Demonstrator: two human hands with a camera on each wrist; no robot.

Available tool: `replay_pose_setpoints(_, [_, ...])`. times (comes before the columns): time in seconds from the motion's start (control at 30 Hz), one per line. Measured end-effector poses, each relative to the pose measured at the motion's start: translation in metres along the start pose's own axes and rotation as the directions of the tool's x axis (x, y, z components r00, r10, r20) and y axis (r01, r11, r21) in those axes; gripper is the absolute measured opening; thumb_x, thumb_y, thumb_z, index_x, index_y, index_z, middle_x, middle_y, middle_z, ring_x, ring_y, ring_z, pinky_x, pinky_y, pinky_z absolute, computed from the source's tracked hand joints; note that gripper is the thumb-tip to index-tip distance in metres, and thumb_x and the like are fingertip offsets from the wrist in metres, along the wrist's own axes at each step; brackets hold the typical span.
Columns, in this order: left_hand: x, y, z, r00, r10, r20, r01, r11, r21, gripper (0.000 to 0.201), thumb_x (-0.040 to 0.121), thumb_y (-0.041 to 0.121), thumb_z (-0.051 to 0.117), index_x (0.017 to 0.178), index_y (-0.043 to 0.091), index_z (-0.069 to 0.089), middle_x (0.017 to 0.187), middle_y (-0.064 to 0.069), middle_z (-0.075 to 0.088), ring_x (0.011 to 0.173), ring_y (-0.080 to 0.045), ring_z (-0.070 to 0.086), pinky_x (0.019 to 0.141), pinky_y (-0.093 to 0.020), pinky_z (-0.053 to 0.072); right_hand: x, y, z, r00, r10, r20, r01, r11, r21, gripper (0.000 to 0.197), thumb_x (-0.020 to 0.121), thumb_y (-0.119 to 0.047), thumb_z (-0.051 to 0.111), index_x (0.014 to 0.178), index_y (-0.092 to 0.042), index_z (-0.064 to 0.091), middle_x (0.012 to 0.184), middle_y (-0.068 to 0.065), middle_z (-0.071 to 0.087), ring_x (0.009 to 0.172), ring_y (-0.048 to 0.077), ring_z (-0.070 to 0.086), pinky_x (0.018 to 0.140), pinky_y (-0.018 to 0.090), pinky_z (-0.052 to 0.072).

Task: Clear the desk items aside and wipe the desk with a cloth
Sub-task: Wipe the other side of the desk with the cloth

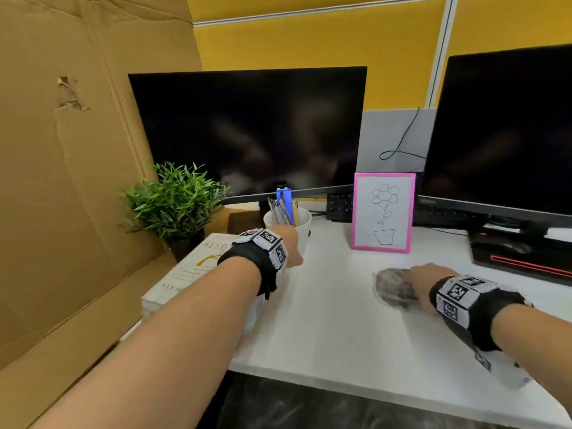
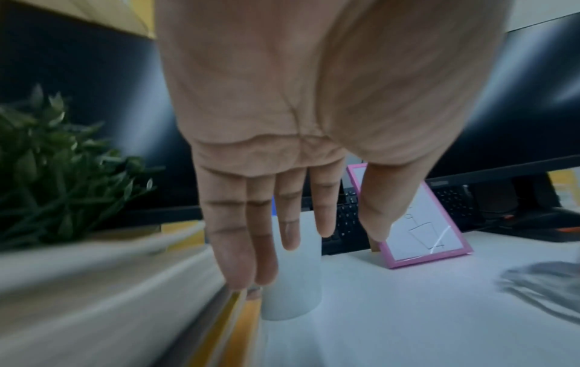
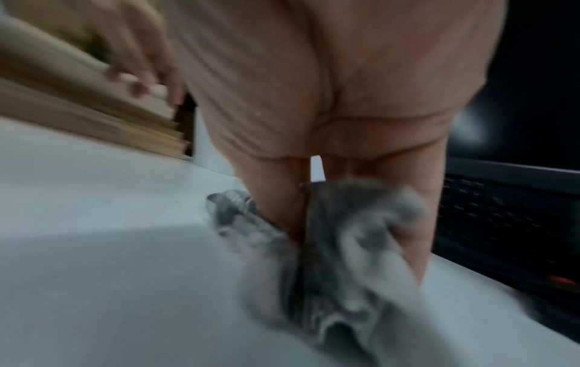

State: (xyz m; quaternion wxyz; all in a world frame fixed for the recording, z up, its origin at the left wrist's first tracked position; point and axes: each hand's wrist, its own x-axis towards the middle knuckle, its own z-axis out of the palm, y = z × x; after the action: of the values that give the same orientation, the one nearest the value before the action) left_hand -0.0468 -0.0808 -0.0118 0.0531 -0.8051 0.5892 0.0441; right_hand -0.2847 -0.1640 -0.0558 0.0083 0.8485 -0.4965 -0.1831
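Head view: right hand (image 1: pixel 425 281) clutches cloth (image 1: pixel 391 287) on desk (image 1: pixel 325 320); left hand (image 2: pixel 282 149) hangs flat-fingered.

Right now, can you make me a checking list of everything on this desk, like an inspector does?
Surface: white desk, bare in the middle.
Job's things: grey cloth on the desk; white pen cup; book; pink-framed flower drawing.
Clutter: potted plant, keyboard, mouse.
Grippers: left hand fingers straight, by the cup, contact unclear; right hand grips the cloth.
Cables: black cable on the partition.
Surroundings: two dark monitors, cardboard sheet, yellow wall.
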Motion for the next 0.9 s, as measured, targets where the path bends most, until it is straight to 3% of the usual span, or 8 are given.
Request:
replay_pose_setpoints(0.13, [0.016, -0.008, 0.009, 0.999, -0.042, 0.024, 0.043, 0.998, -0.052, 0.039, 0.093, 0.032, 0.055, 0.127, 0.012, 0.057, 0.123, -0.007, 0.061, 0.113, -0.025, 0.058, 0.094, -0.03, 0.046, 0.027, -0.003, -0.021, 0.997, -0.046, -0.056, 0.054, 0.986, 0.157, 0.027, 0.088, -0.019, 0.053, 0.112, -0.025, 0.064, 0.108, 0.0, 0.066, 0.094, 0.02, 0.061, 0.077, 0.025, 0.046])
replay_pose_setpoints(0.4, [0.021, -0.009, 0.014, 0.995, -0.083, 0.056, 0.088, 0.992, -0.085, 0.035, 0.092, 0.03, 0.057, 0.124, 0.014, 0.06, 0.12, -0.004, 0.061, 0.111, -0.02, 0.057, 0.097, -0.029, 0.047, 0.092, -0.049, -0.023, 0.959, -0.28, -0.033, 0.282, 0.948, 0.146, 0.045, 0.095, -0.015, 0.05, 0.14, -0.018, 0.046, 0.127, 0.007, 0.058, 0.113, 0.028, 0.056, 0.098, 0.031, 0.042])
replay_pose_setpoints(0.5, [0.017, 0.006, 0.015, 0.995, -0.047, 0.094, 0.05, 0.998, -0.03, 0.039, 0.096, 0.031, 0.052, 0.13, 0.012, 0.056, 0.128, -0.005, 0.059, 0.12, -0.023, 0.054, 0.103, -0.031, 0.043, 0.065, -0.046, 0.005, 0.895, -0.443, -0.048, 0.439, 0.859, 0.265, 0.018, 0.088, -0.021, 0.066, 0.083, -0.006, 0.073, 0.07, 0.005, 0.065, 0.072, 0.026, 0.057, 0.078, 0.033, 0.043])
replay_pose_setpoints(0.57, [0.011, 0.019, 0.018, 0.992, 0.002, 0.124, 0.0, 1.0, -0.018, 0.04, 0.098, 0.031, 0.049, 0.132, 0.01, 0.054, 0.133, -0.006, 0.055, 0.124, -0.024, 0.051, 0.107, -0.032, 0.04, 0.028, -0.036, 0.021, 0.846, -0.531, -0.053, 0.528, 0.818, 0.227, 0.017, 0.085, -0.025, 0.07, 0.069, -0.02, 0.074, 0.068, 0.002, 0.064, 0.07, 0.02, 0.056, 0.07, 0.028, 0.043])
replay_pose_setpoints(0.63, [0.007, 0.035, 0.023, 0.987, 0.063, 0.148, -0.062, 0.998, -0.01, 0.04, 0.098, 0.03, 0.047, 0.132, 0.009, 0.055, 0.135, -0.006, 0.054, 0.125, -0.024, 0.05, 0.106, -0.032, 0.039, -0.013, -0.02, 0.037, 0.82, -0.572, -0.012, 0.562, 0.803, 0.198, 0.031, 0.092, -0.015, 0.058, 0.092, -0.045, 0.066, 0.096, -0.001, 0.057, 0.086, 0.016, 0.047, 0.075, 0.023, 0.037])
replay_pose_setpoints(0.73, [0.005, 0.061, 0.04, 0.971, 0.141, 0.192, -0.142, 0.99, -0.011, 0.042, 0.096, 0.031, 0.05, 0.13, 0.008, 0.056, 0.136, -0.008, 0.052, 0.125, -0.025, 0.049, 0.103, -0.033, 0.04, -0.067, 0.013, 0.046, 0.824, -0.558, 0.095, 0.49, 0.787, 0.374, 0.04, 0.094, -0.008, 0.055, 0.076, -0.043, 0.063, 0.086, -0.007, 0.054, 0.081, 0.011, 0.05, 0.073, 0.019, 0.038])
replay_pose_setpoints(0.8, [0.006, 0.076, 0.051, 0.969, 0.152, 0.192, -0.149, 0.988, -0.034, 0.044, 0.092, 0.033, 0.056, 0.129, 0.01, 0.055, 0.135, -0.007, 0.053, 0.123, -0.026, 0.051, 0.101, -0.033, 0.042, -0.081, 0.039, 0.04, 0.852, -0.472, 0.227, 0.301, 0.796, 0.525, 0.048, 0.092, 0.005, 0.046, 0.096, -0.036, 0.071, 0.075, -0.018, 0.062, 0.071, 0.003, 0.061, 0.065, 0.007, 0.043])
replay_pose_setpoints(0.9, [0.012, 0.088, 0.061, 0.974, 0.159, 0.16, -0.154, 0.987, -0.045, 0.046, 0.09, 0.035, 0.057, 0.131, 0.013, 0.051, 0.134, -0.005, 0.053, 0.122, -0.025, 0.052, 0.097, -0.031, 0.042, -0.055, 0.083, 0.017, 0.977, -0.212, 0.036, 0.162, 0.837, 0.523, 0.054, 0.092, -0.002, 0.041, 0.113, -0.049, 0.061, 0.091, -0.014, 0.065, 0.076, 0.008, 0.062, 0.073, 0.018, 0.051])
